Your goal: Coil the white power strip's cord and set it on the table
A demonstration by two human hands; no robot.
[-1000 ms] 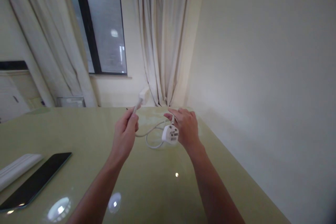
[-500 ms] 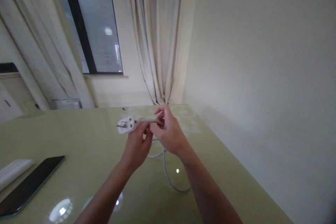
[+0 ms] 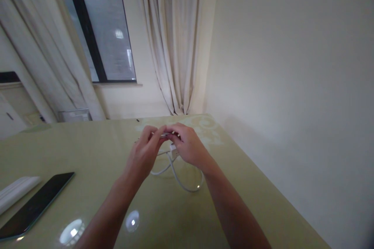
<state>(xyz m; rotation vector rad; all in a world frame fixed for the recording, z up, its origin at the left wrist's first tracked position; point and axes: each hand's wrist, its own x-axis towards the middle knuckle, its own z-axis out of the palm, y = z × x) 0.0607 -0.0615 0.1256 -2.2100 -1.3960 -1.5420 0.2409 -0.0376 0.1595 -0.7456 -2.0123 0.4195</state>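
Observation:
Above the table, in the middle of the view, both hands are raised with fingertips almost meeting. A short stretch of white power cord (image 3: 165, 135) runs between them. My left hand (image 3: 143, 151) is closed around the cord, its fingers curled over the top. My right hand (image 3: 189, 146) pinches the same stretch from the other side. Under the right fingers hangs a white blocky piece (image 3: 174, 151), partly covered, whose kind I cannot make out. The cord's slack hangs in loops below the hands. The plug is mostly hidden behind my left hand.
A black phone (image 3: 36, 204) lies on the glossy green table (image 3: 163, 218) at left, beside a long white object (image 3: 17, 192). The wall (image 3: 277, 85) borders the table's right edge. Curtains (image 3: 172, 39) and a window (image 3: 102, 23) stand behind.
My left hand has moved left and turned, covering the plug that showed before. The cord loop has shifted left and up, and a white blocky piece now shows under my right hand.

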